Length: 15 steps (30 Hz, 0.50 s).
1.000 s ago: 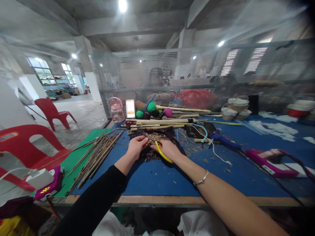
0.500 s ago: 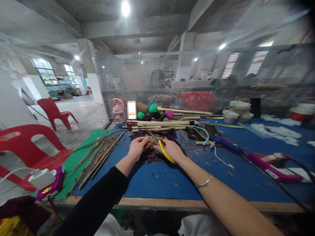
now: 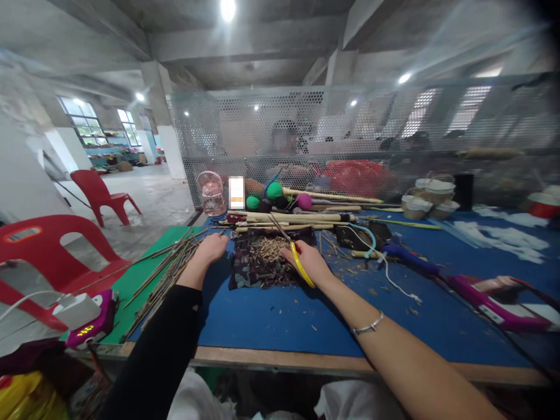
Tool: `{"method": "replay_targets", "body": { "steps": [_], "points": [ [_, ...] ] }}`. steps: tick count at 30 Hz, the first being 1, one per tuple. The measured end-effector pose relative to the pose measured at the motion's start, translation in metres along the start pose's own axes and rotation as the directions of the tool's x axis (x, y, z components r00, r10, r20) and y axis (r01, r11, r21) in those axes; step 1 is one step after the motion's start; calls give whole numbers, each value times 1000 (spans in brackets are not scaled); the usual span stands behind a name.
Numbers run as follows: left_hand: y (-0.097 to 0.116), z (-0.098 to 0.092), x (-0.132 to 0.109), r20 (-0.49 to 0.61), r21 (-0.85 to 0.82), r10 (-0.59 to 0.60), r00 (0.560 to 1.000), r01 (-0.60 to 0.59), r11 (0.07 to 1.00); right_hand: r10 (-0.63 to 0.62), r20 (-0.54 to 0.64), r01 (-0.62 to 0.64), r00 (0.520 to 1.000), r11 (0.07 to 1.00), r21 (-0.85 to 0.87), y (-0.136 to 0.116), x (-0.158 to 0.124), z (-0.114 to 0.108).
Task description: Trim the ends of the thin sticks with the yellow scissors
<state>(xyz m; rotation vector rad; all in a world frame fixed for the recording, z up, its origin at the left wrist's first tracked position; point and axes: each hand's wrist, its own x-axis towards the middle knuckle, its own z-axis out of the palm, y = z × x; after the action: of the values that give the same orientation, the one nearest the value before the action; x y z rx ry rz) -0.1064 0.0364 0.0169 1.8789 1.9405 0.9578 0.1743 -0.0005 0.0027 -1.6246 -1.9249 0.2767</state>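
Note:
My right hand [image 3: 310, 259] is closed around yellow-handled scissors [image 3: 301, 269], whose blades point up and to the left over a pile of short chopped stick pieces [image 3: 268, 249]. The pile lies on a dark patterned cloth [image 3: 241, 274] in the middle of the blue-topped table. To the left of the cloth is my left hand [image 3: 212, 247], its fingers drawn together; what they hold, if anything, is too small to make out. Close by that hand, a bundle of long thin brown sticks [image 3: 168, 274] lies slanting across the table's left side, partly behind my forearm.
Pale poles [image 3: 301, 218] lie behind the cloth, with green yarn balls [image 3: 274, 190] and a pink bottle [image 3: 212, 195] farther back. At right are a white cord [image 3: 387, 271], a purple power strip [image 3: 485, 297] and white buckets [image 3: 415, 205]. A perforated screen [image 3: 245, 128] stands behind.
My left hand has moved from the pile out to the left, beside the stick bundle, uncovering the cloth and chopped pieces. My right hand still holds the scissors over the pile.

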Motion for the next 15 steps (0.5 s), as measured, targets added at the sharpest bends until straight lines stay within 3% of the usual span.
{"method": "replay_targets", "body": {
  "steps": [5, 8, 11, 13, 15],
  "points": [
    [8, 13, -9, 20, 163, 24, 1000, -27, 986, 5, -15, -4, 1000, 1000, 15, 3, 1, -1],
    [19, 19, -15, -46, 38, 129, 991, -128, 991, 12, -11, -12, 1000, 1000, 15, 3, 1, -2],
    [29, 27, -20, 100, -63, 273, 957, -268, 961, 11, -8, -11, 1000, 1000, 10, 2, 1, -2],
    [31, 33, -24, 189, -92, 309, 932, -297, 951, 12, -2, -12, 1000, 1000, 16, 2, 1, -2],
    [29, 38, -25, 198, -118, 313, 929, -295, 948, 14, 8, -14, 1000, 1000, 27, 1, 1, -2]
  ]
}}
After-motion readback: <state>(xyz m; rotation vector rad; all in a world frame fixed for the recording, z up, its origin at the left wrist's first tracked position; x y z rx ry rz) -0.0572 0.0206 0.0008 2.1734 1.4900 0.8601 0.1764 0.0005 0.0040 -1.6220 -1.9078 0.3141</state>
